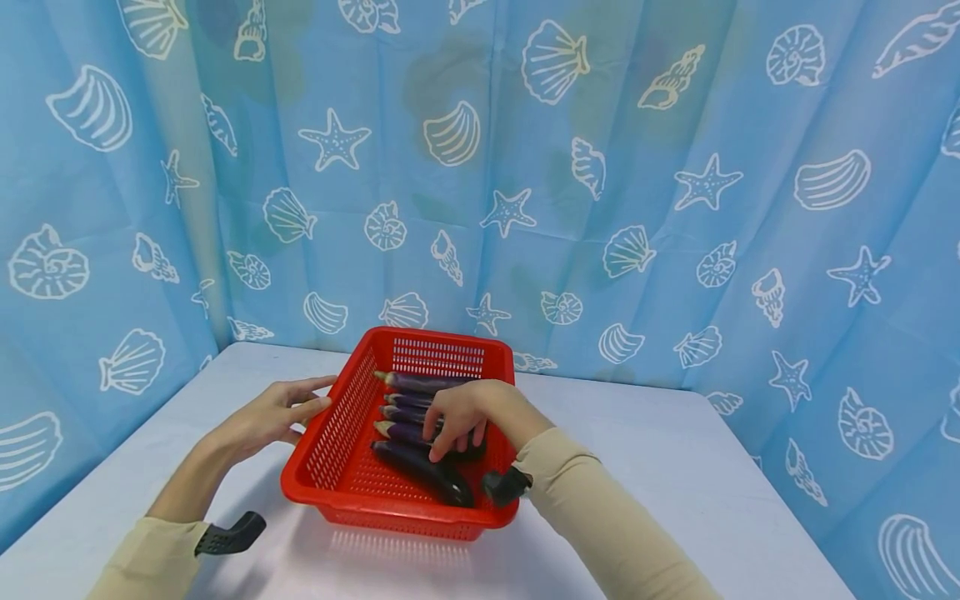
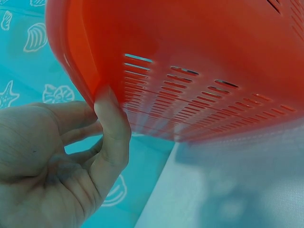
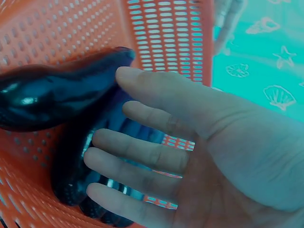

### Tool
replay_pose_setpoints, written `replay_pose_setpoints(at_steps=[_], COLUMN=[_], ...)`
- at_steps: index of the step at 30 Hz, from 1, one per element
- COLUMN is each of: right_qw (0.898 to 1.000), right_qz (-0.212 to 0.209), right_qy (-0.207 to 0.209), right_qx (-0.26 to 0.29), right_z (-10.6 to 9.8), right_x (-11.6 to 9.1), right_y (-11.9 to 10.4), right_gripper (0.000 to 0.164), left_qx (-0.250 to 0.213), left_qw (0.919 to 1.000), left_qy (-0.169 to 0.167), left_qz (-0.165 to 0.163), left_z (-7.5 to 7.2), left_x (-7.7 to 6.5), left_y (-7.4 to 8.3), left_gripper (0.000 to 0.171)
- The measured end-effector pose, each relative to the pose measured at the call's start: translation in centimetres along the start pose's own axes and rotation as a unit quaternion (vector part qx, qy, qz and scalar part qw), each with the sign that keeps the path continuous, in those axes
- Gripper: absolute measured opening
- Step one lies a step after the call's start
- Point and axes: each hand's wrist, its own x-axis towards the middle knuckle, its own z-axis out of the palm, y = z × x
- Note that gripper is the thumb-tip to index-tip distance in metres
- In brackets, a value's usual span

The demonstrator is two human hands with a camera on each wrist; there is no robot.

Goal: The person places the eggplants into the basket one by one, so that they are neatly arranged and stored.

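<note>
A red plastic basket (image 1: 375,503) with slotted walls holds several dark purple eggplants (image 1: 405,432) lying side by side. One glossy eggplant (image 1: 429,473) lies at a slant along the front, slightly apart from the row. My left hand (image 1: 258,421) holds the basket's left side; in the left wrist view its thumb tip is tucked under the rim, with the other fingers partly hidden. Inside the basket, my right hand (image 1: 461,412) hovers over the row. Its fingers are extended and spread in the right wrist view, thumb tip near the front eggplant's narrow end (image 3: 124,54).
The basket is over a white table (image 1: 637,467), its shadow falling on the surface in front. A blue curtain (image 1: 480,200) with white shells and starfish surrounds the back and sides. Black wrist mounts (image 1: 231,535) sit at both cream sleeves.
</note>
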Motion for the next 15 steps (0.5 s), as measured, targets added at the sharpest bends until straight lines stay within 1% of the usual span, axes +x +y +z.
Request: replay_pose_setpoints(at_steps=[3, 9, 15], right_qw=[1.0, 0.999, 0.995], right_qz=[-0.01, -0.045, -0.073], right_qy=[0.005, 0.02, 0.049], right_qx=[0.014, 0.015, 0.041], right_z=[-0.5, -1.4, -1.8], right_x=[-0.6, -1.9, -3.3], right_y=[0.2, 0.9, 1.8], right_gripper=[0.044, 0.046, 0.045], left_qx=[-0.001, -0.005, -0.003], left_qw=[1.0, 1.0, 1.0], left_qy=[0.002, -0.001, -0.001], left_qz=[-0.002, 0.0, 0.002], left_z=[0.0, 0.1, 0.2], left_x=[0.0, -0.1, 0.0], left_y=[0.1, 0.1, 0.1], left_gripper=[0.07, 0.068, 0.068])
